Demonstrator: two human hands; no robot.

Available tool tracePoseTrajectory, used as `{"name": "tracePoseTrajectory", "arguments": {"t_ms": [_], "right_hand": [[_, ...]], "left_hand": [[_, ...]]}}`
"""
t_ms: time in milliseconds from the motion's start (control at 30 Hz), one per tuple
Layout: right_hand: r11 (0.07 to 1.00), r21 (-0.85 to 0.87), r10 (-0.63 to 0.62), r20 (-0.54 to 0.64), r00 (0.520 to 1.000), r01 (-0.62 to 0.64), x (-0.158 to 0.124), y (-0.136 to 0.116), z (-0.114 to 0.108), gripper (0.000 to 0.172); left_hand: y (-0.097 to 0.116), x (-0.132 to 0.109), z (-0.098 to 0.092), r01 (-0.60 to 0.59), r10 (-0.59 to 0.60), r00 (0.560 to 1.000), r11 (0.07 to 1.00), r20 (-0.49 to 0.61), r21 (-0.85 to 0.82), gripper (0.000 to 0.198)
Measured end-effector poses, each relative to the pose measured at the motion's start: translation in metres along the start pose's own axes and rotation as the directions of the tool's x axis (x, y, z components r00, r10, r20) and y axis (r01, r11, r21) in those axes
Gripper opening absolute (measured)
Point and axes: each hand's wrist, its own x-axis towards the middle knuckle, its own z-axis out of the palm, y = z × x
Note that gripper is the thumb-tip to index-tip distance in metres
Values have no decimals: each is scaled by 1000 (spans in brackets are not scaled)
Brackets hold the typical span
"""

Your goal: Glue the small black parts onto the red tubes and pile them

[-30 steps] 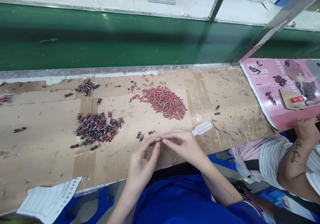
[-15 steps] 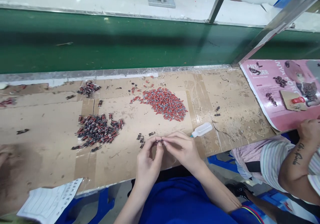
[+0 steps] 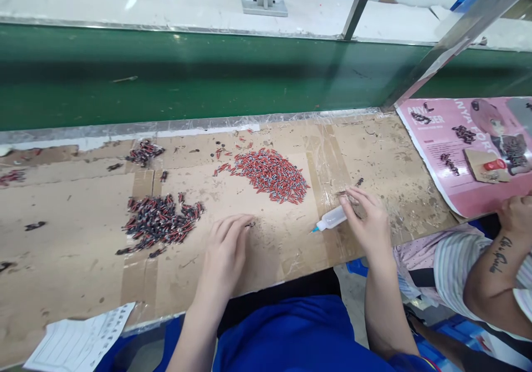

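Note:
My left hand (image 3: 226, 250) lies on the cardboard-covered bench (image 3: 75, 250), fingers stretched forward and close together. Its tips touch a few small dark parts (image 3: 250, 224). Whether a part sits under the fingers is hidden. My right hand (image 3: 368, 219) reaches out to the right with its fingers stretched over the rear end of a small white squeeze bottle (image 3: 332, 218) with a blue tip, which lies on its side. A heap of red parts (image 3: 270, 175) lies beyond the hands, and a darker red-and-black heap (image 3: 160, 222) lies left of my left hand.
A green conveyor belt (image 3: 187, 72) runs along the far side. Metal frame posts (image 3: 453, 34) rise at the right. A pink printed sheet (image 3: 465, 150) holds more parts, where another person's tattooed arm (image 3: 494, 272) works. A paper form (image 3: 78, 341) hangs over the near edge.
My hands were pinched together on a small part in front of me. They have come apart: the left went down to the table, the right reached out to the bottle, which shifted slightly left.

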Motion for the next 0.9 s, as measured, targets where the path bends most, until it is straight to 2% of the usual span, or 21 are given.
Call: {"name": "tracePoseTrajectory", "arguments": {"t_ms": [67, 133, 167, 233, 367, 500, 567, 633, 733, 833, 900], "right_hand": [[996, -50, -73, 131, 989, 80, -2, 11, -7, 36], [985, -21, -157, 301, 941, 171, -4, 17, -10, 47], [979, 3, -191, 365, 911, 204, -5, 19, -10, 50], [971, 34, -227, 431, 873, 235, -6, 22, -9, 44], [978, 91, -207, 410, 888, 186, -3, 16, -6, 24], [985, 173, -69, 357, 931, 6, -5, 0, -3, 33], [960, 262, 8, 319, 948, -97, -9, -10, 2, 35], [893, 405, 78, 294, 953, -198, -14, -19, 11, 34], [718, 610, 182, 302, 936, -336, -19, -32, 26, 33], [523, 730, 287, 335, 898, -439, -20, -43, 39, 34], [391, 771, 361, 374, 854, -503, -20, -51, 48, 33]], "left_hand": [[-8, 1, 0, -38, 36, 997, 999, 66, 30, 25], [-11, 1, 3, -50, 44, 992, 998, 121, 47, 28], [-12, 0, 4, -46, 38, 989, 997, 144, 54, 31], [-12, -1, 7, -35, 23, 984, 997, 176, 67, 34], [-11, -1, 9, 6, -18, 984, 998, 179, 69, 32], [-11, -1, 10, 30, -44, 989, 994, 140, 102, 26], [-11, -2, 8, 30, -46, 992, 990, 115, 140, 27], [-11, -2, 5, 24, -39, 995, 987, 95, 160, 30], [-14, -2, -1, -15, 2, 997, 988, 80, 156, 28], [-21, -2, -5, -117, 101, 987, 985, 126, 128, 25], [-26, -2, -7, -176, 158, 975, 977, 154, 116, 26]]}}
